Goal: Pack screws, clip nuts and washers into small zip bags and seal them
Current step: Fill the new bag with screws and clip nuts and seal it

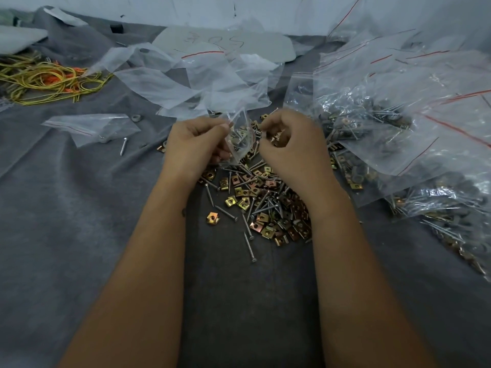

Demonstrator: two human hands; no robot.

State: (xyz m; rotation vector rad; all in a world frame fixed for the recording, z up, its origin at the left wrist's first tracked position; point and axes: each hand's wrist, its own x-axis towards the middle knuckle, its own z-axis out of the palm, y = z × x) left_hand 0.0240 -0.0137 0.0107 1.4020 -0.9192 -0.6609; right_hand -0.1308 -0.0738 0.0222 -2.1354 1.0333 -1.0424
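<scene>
Your left hand (196, 140) pinched the rim of a small zip bag (239, 136), thumb and fingers curled on the plastic so the mouth stood open and faced the other hand. Your right hand (288, 144) sat just beside that mouth, fingers curled around a small clutch of brass-coloured clip nuts (276, 136), apparently placed to tip them straight in. Some hardware already showed through the bag below your pinch, though which parts they were was too blurred to tell. Directly beneath both grips lay the loose pile of screws and clip nuts (263, 203) on the grey cloth (79, 208), close enough that refills needed only a short reach. To the right of your right hand, filled zip bags (385, 123) were heaped out of the working area. Beyond your left grip lay empty bags (202, 73), and further left a tangle of yellow wire (47, 81). I judged the bag partly filled and not yet sealed
</scene>
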